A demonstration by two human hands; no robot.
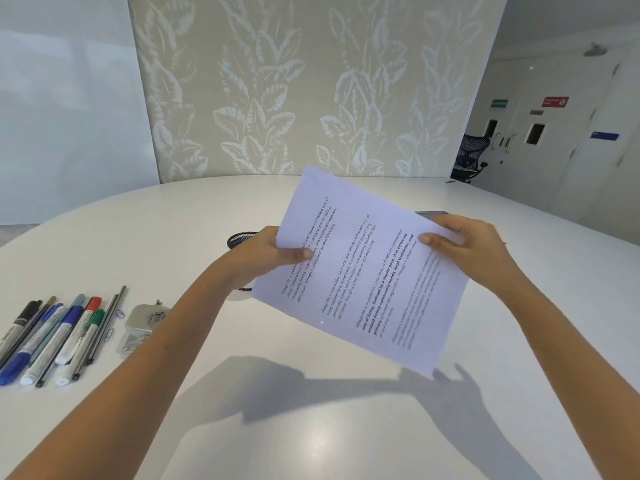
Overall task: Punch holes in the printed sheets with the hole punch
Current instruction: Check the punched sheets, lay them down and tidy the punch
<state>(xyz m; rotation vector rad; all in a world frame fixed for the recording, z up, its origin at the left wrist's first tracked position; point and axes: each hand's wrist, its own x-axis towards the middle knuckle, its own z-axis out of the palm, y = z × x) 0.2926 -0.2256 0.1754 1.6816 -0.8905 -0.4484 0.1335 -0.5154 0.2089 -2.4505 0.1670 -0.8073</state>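
Left hand (268,251) and right hand (464,244) pinch opposite edges of white printed sheets (360,271) held aloft; edges probably want squaring before punching.

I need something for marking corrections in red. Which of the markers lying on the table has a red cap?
The white-barrelled marker with the red cap, lying just beyond the green-capped marker. The other capped markers in the row on the white table show blue, green or black.

Bright overhead light throws soft arm shadows and a glare patch onto the glossy white worktop (207,237); wide-angle edges bow.
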